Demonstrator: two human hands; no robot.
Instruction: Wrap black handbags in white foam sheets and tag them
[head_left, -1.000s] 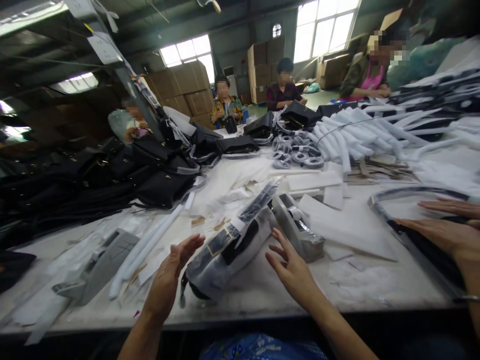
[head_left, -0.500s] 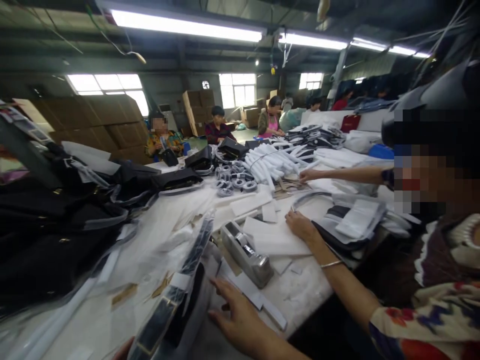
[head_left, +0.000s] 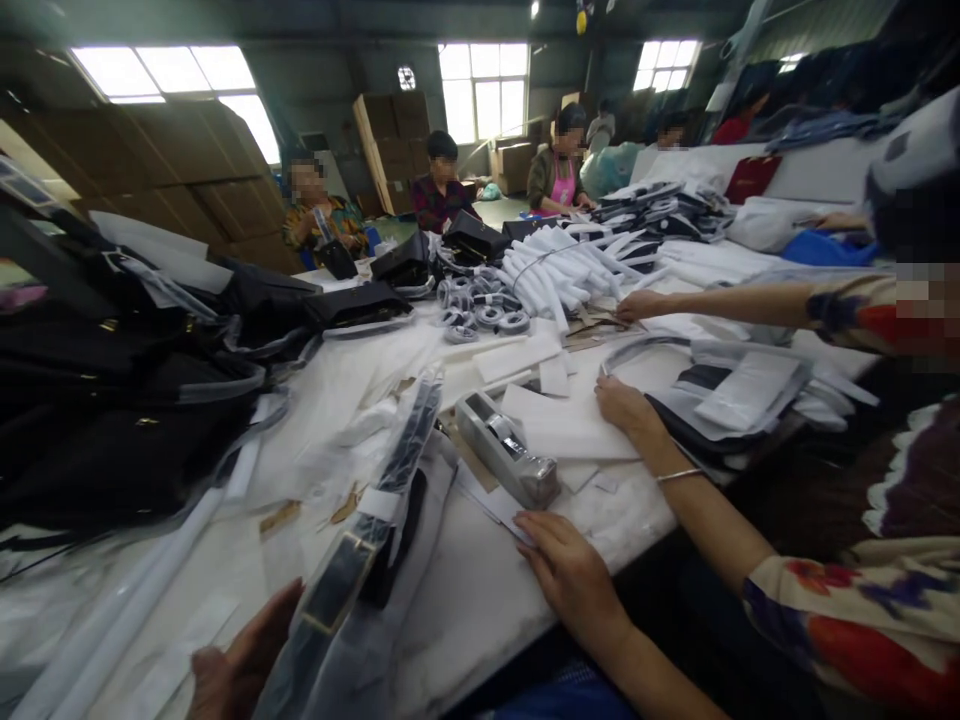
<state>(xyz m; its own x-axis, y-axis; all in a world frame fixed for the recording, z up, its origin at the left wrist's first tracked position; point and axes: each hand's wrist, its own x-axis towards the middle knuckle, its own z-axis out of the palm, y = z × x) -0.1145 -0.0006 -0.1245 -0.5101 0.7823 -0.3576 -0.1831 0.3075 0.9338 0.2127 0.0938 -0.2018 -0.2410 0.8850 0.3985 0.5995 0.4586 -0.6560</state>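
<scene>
My left hand (head_left: 240, 660) sits at the bottom edge against a black bag wrapped in clear plastic (head_left: 360, 580), its fingers curled at the bag's near end. The bag's wrapped strap (head_left: 409, 450) stands up from it toward the table's middle. My right hand (head_left: 566, 570) lies flat on the white table (head_left: 465, 600) with fingers spread, its tips on a strip of white paper (head_left: 487, 500). Just beyond it stands a grey tape dispenser (head_left: 506, 460).
A co-worker's hand with a bracelet (head_left: 626, 410) rests on white sheets at the right, the other arm reaching further back. Black bags (head_left: 127, 400) pile at the left. Tape rolls (head_left: 480, 310) and white wrapped rolls (head_left: 555, 265) lie mid-table. Several people sit at the far end.
The view has turned right and dipped. My right hand has pulled back toward the near table edge. My left hand now shows beside the wrapped bag.
</scene>
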